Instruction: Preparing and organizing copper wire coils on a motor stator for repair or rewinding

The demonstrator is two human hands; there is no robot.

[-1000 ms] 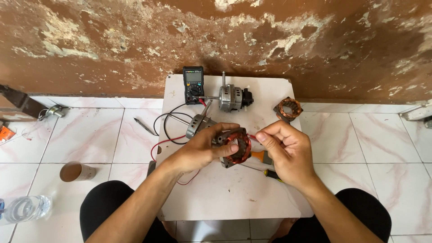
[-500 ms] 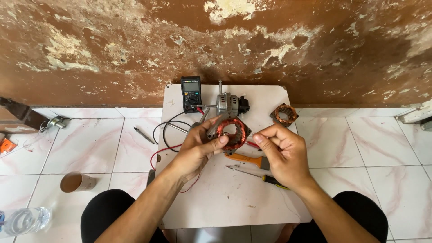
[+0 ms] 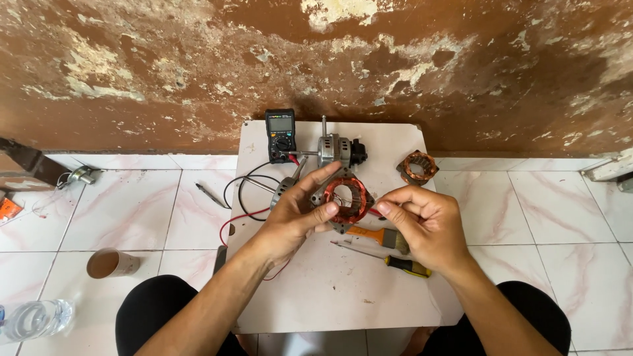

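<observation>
Board (image 3: 330, 290): white, lay on the tiled floor against the far wall.
Coil (image 3: 347, 199): had risen off the board, copper ring now facing up.
Left hand (image 3: 293, 221): fingers clasped the coil's left edge.
Right hand (image 3: 425, 221): fingertips pinched together just right of the coil, apparently on a thin wire.
Meter (image 3: 280, 126): stayed at the far left.

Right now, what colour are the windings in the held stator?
Copper-orange windings, best seen in the head view.

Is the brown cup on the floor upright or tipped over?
Tipped over: the brown cup lies on its side on the floor tiles, open mouth facing left.
</observation>
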